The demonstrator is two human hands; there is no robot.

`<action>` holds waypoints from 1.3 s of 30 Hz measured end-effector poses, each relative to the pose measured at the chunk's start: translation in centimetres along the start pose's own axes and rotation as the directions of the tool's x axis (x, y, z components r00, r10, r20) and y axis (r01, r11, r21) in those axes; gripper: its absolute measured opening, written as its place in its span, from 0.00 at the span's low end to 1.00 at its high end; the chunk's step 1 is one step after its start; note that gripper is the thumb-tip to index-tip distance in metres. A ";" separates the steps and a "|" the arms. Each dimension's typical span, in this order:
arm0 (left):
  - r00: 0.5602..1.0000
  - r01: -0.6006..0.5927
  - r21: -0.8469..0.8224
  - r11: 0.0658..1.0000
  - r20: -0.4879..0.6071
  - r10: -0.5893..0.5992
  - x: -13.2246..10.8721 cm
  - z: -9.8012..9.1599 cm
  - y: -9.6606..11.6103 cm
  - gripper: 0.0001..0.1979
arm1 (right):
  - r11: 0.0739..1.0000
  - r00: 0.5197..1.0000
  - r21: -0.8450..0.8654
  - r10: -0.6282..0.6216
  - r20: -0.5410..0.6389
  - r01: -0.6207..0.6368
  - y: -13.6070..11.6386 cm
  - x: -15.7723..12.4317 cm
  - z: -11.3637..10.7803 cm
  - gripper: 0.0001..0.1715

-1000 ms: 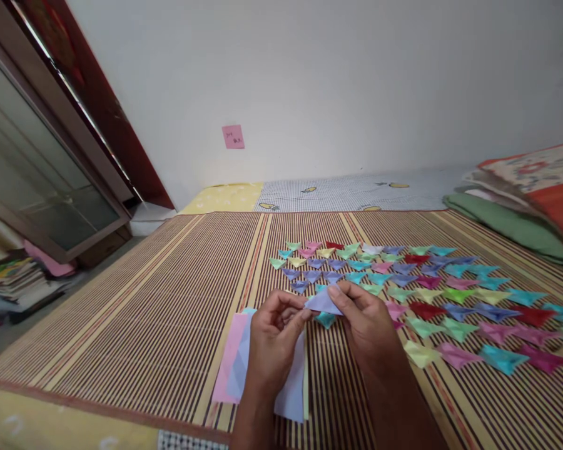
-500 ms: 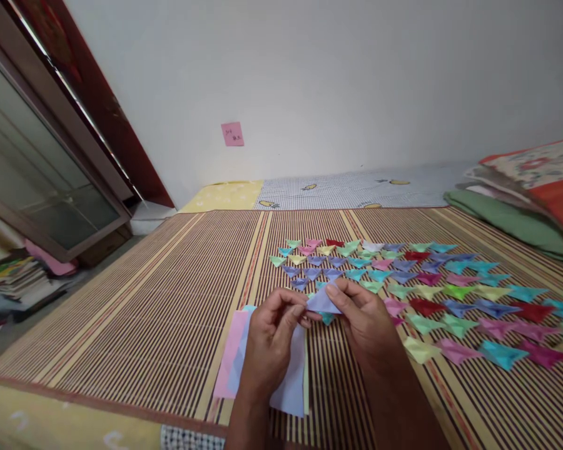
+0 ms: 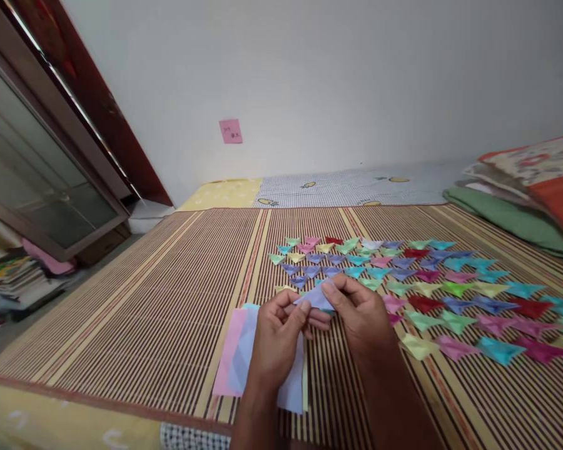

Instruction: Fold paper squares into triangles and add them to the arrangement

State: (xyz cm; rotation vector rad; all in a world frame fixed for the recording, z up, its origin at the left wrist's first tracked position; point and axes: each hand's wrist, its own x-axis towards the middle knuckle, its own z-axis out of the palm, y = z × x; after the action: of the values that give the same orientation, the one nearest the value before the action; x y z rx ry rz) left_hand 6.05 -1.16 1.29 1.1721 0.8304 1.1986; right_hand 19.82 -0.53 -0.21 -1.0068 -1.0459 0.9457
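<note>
A small pale lilac folded paper [image 3: 315, 298] is pinched between my two hands just above the striped mat. My left hand [image 3: 278, 337] grips its left corner with curled fingers. My right hand [image 3: 360, 315] holds its right side, thumb on top. Under my left hand lies a stack of flat paper sheets [image 3: 238, 356], pink, lilac and white. Beyond and to the right of my hands, several folded paper triangles [image 3: 417, 281] in many colours lie in rows on the mat.
The striped bamboo mat [image 3: 145, 312] covers a bed. Folded bedding and a pillow [image 3: 530, 194] are stacked at the far right. A glass-fronted cabinet [image 3: 42, 169] and piled books [image 3: 14, 281] stand at the left. A pink note [image 3: 230, 131] sticks on the wall.
My hands have drawn slightly closer together and nearer to me while working the lilac paper. The view has shifted a little.
</note>
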 end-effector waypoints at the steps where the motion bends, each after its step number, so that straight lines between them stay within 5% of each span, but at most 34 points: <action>1: 1.000 -0.008 0.000 1.000 0.004 0.008 0.0 0.0 0.0 0.16 | 1.000 1.000 -0.007 -0.005 -0.001 0.005 0.0 0.0 0.0 0.17; 11: 0.995 -0.085 0.105 0.991 -0.035 0.089 0.0 -0.5 -0.3 0.22 | 0.998 1.000 0.058 0.019 0.004 -0.020 0.4 0.1 0.1 0.17; 20: 0.989 0.087 -0.114 0.990 -0.111 -0.099 0.3 0.5 -0.7 0.16 | 0.999 0.998 0.004 0.033 0.058 -0.034 -0.4 -0.2 0.6 0.16; 32: 0.945 -0.058 -0.209 0.976 -0.325 -0.013 0.8 -0.2 -1.8 0.10 | 0.999 0.977 -0.016 0.055 0.205 -0.052 0.6 0.1 0.8 0.14; 39: 0.949 -0.070 -0.304 0.950 -0.313 -0.030 0.9 -0.4 -1.4 0.13 | 0.996 0.974 -0.029 0.092 0.207 -0.088 0.5 -0.2 1.3 0.15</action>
State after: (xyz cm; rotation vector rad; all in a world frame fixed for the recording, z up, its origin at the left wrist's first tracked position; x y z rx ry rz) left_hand 6.21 -0.18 -0.10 0.7420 0.8267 1.4984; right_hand 18.47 -0.37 -0.48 -0.9931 -1.1927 1.1362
